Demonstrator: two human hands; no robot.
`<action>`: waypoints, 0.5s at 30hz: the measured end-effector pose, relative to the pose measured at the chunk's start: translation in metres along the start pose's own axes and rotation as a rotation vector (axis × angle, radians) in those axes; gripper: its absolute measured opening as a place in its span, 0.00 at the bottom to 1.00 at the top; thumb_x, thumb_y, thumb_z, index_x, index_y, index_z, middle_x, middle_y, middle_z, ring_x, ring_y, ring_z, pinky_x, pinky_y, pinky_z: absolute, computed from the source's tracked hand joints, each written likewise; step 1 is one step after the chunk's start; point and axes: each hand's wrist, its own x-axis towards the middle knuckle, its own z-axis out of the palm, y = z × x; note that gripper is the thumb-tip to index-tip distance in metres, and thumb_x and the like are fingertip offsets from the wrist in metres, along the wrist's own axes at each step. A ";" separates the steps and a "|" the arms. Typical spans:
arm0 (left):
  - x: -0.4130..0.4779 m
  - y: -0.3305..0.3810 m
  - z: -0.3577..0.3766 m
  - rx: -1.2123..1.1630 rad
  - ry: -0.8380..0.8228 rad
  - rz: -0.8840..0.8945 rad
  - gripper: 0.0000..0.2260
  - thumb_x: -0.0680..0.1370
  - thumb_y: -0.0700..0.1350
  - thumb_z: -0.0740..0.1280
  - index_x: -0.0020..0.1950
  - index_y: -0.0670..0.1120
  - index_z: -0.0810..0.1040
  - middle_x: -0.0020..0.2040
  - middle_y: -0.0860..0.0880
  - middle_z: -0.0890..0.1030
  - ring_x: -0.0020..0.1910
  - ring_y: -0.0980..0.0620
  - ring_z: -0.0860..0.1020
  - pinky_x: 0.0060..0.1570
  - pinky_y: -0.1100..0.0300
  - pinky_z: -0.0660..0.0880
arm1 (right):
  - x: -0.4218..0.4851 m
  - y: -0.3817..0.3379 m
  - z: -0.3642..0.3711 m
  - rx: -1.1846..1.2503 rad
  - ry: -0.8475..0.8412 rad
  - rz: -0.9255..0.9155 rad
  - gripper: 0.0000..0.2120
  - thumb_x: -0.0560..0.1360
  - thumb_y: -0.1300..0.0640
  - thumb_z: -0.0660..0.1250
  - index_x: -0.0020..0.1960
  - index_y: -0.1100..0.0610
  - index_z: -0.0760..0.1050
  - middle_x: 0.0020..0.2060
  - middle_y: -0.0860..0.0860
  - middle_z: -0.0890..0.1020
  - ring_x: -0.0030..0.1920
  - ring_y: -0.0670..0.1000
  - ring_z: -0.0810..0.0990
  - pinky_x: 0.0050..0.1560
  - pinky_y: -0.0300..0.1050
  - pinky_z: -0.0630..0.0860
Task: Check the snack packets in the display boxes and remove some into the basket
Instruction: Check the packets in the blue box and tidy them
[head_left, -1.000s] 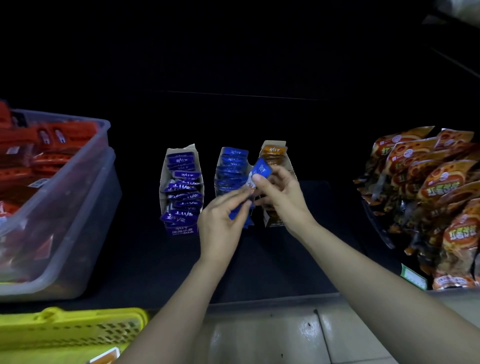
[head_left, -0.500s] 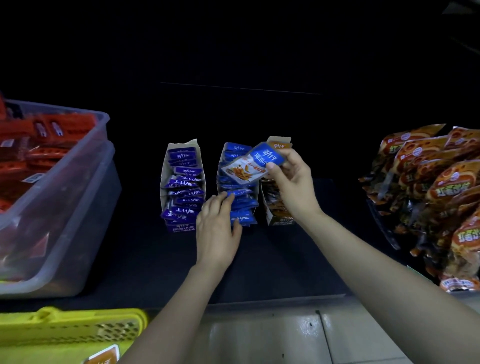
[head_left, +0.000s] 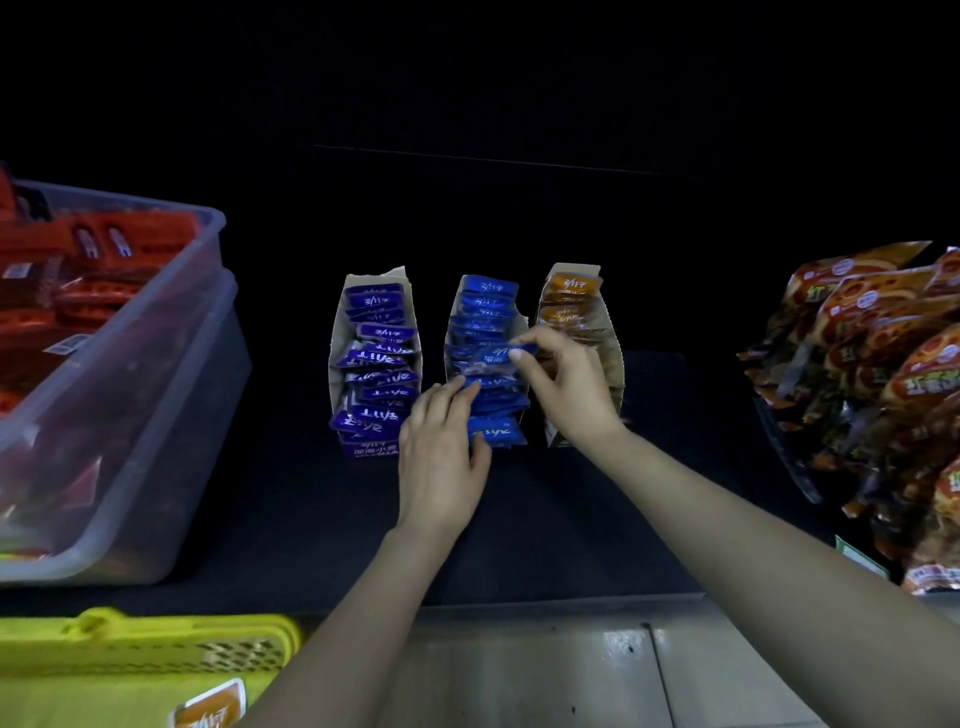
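On the dark shelf (head_left: 545, 519), a shiny blue packet (head_left: 493, 358) is pinched by the right hand (head_left: 566, 384), and the stacked packets (head_left: 493, 431) are touched by the flat left hand (head_left: 441, 457).

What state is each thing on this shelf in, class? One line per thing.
Left box: open top, packed with purple packets.
Middle box: open top, rowed with blue packets.
Right box: open top, holds orange packets.
Blue packet: pinched over the middle box.
Right hand: fingers pinch the blue packet.
Left hand: fingers rest on the middle box's packets.
Yellow basket: holds an orange packet.
Clear tub: holds red packets.
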 end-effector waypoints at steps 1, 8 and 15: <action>0.000 0.000 0.001 -0.002 0.002 0.002 0.25 0.77 0.40 0.67 0.74 0.46 0.68 0.73 0.50 0.69 0.73 0.48 0.63 0.71 0.49 0.63 | 0.001 0.001 0.002 -0.046 -0.005 -0.010 0.05 0.79 0.57 0.67 0.53 0.55 0.80 0.44 0.47 0.81 0.43 0.46 0.79 0.45 0.46 0.77; 0.002 -0.005 0.002 -0.021 0.017 0.016 0.24 0.77 0.39 0.67 0.73 0.45 0.70 0.71 0.49 0.71 0.72 0.48 0.65 0.70 0.45 0.66 | 0.000 0.013 0.016 -0.178 -0.063 0.012 0.07 0.76 0.58 0.70 0.53 0.54 0.84 0.47 0.47 0.81 0.47 0.47 0.79 0.49 0.45 0.77; 0.005 0.001 0.001 -0.067 0.041 0.064 0.30 0.79 0.39 0.65 0.79 0.48 0.59 0.79 0.50 0.59 0.77 0.51 0.57 0.74 0.53 0.55 | 0.009 0.011 0.016 -0.205 -0.153 0.037 0.10 0.78 0.58 0.67 0.57 0.55 0.83 0.58 0.51 0.82 0.59 0.50 0.79 0.59 0.42 0.73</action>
